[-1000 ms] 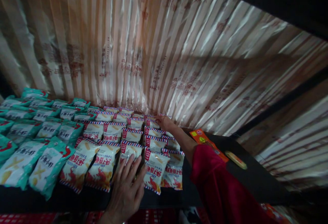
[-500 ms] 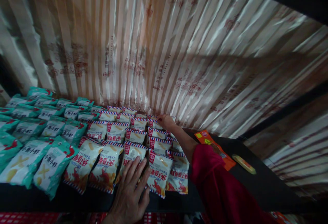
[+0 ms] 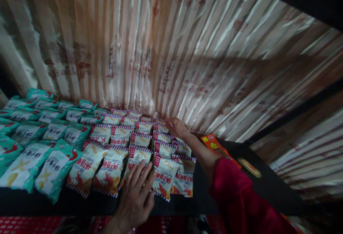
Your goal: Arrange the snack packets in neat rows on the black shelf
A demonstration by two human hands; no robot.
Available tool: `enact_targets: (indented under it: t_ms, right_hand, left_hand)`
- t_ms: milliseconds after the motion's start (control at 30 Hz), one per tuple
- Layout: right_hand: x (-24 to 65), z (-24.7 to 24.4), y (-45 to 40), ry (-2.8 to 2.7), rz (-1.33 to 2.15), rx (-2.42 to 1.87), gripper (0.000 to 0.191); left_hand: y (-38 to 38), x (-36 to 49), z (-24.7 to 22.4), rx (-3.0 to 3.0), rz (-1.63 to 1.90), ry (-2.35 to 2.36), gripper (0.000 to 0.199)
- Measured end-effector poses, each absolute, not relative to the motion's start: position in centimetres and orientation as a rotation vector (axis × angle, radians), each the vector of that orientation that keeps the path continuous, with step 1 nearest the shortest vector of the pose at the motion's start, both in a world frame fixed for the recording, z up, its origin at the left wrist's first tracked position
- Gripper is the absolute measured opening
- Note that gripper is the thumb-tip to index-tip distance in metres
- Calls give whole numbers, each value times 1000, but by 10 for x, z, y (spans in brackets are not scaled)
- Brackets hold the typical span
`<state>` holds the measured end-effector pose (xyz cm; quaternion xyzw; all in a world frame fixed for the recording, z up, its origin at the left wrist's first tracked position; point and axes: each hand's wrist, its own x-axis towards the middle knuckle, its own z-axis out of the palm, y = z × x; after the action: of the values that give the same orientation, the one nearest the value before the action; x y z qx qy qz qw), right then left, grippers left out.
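Observation:
My left hand lies spread over the front row, its fingertips resting on the lower part of a white snack bag with a red-and-blue striped edge. Its fingers are apart and wrap round nothing. Farther back, my right hand, in a dark red sleeve, reaches to the right end of the rear rows. Its fingers are bent together at the top edge of a white snack bag; the fingertips are small and partly hidden. Several more of these white bags stand in rows between the two hands.
Rows of teal snack bags stand at the left. On the dark shelf to the right lie an orange packet and a yellowish oblong item. Crinkled printed sheeting hangs behind. Red basket mesh shows below the front edge.
My right forearm and sleeve have shifted slightly right, while the hand stays at the rear bags. My left hand remains spread on the front row. The view has moved a little.

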<state>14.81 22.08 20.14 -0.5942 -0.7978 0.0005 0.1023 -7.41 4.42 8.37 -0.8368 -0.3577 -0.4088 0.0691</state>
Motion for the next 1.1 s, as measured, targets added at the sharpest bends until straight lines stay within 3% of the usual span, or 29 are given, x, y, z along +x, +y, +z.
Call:
enact_targets:
  t_ms: [167,433,1100]
  right_hand:
    - [149,203,196,-2543,292,-1505,21]
    - [141,193,200,-2578,95,-1654,19]
    - [133,192,188,-2426,-39,-1720,16]
  left_hand:
    - [35,-68,83,-2564,-1273,-972,53]
    - [23,-62,77,-2678,-1057,-917,57]
    - [26,-62,78,-2707,-1086,-951,55]
